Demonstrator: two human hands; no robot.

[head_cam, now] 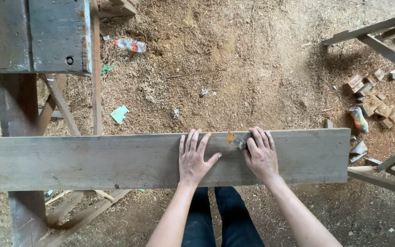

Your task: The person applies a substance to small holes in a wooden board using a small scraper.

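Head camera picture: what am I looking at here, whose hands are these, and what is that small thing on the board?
The camera sits on a person's head and looks straight down, so you see their own arms and dark trousers. Both hands rest on a long grey wooden plank laid across wooden supports. The left hand lies flat, fingers spread, holding nothing. The right hand presses a small scraper-like tool with an orange-stained end against the plank; its exact kind is hard to tell. Below is a sawdust floor with a plastic bottle and small wood offcuts.
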